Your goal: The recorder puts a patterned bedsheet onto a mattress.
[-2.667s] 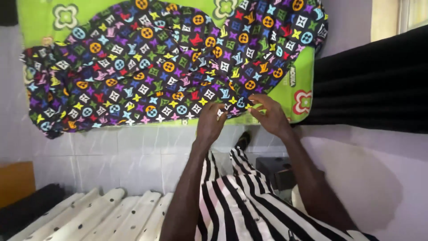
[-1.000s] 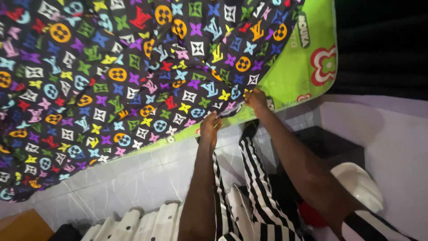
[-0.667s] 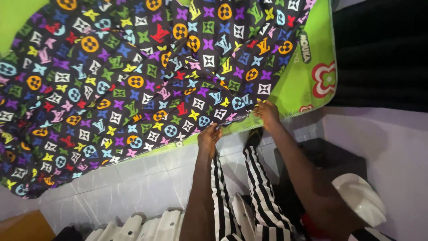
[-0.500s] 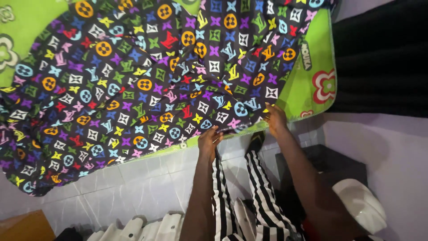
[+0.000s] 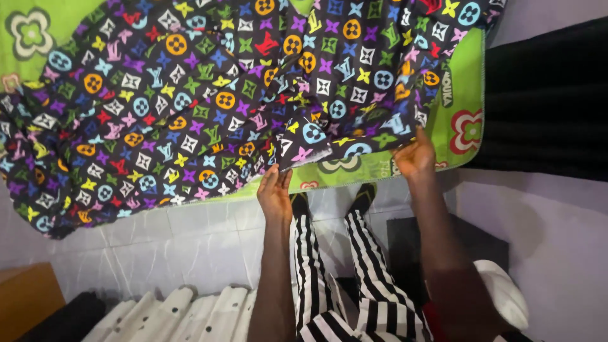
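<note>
Both hands grip the near edge of the dark cloth (image 5: pixel 190 107): left hand (image 5: pixel 274 193), right hand (image 5: pixel 415 157). It lies rumpled on the green mat (image 5: pixel 459 95), not yet flat.

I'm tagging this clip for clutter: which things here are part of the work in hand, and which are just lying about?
In hand:
- patterned dark cloth, its near edge gripped by the left hand and right hand
- green mat beneath the cloth

Lying about:
- white spotted cushion
- white bowl-like thing
- brown box
- black curtain
</note>
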